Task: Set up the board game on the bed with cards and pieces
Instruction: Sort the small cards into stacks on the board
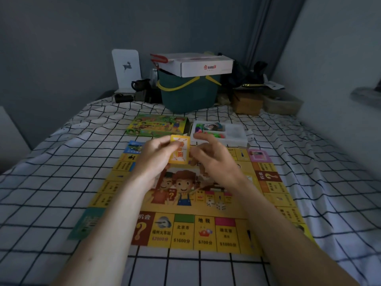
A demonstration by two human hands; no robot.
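Note:
A yellow game board (206, 230) lies flat on the checked bed sheet. Above its far half my left hand (153, 159) grips a stack of yellow cards (181, 156) upright, thumb across its face. My right hand (212, 156) hovers just right of the stack with curled fingers, touching or nearly touching its edge; I cannot tell whether it holds anything. Two white dice (216, 204) rest on the board's middle. Beyond the board sit the green game box lid (156, 124) and a white tray (237, 139) with coloured pieces.
A dark green bin (189, 96) with a white carton (206, 66) on top stands at the bed's far end. Beside it are a white bookend (125, 69), a dark teapot (140, 84) and small brown boxes (247, 104). Walls close in on the left and right.

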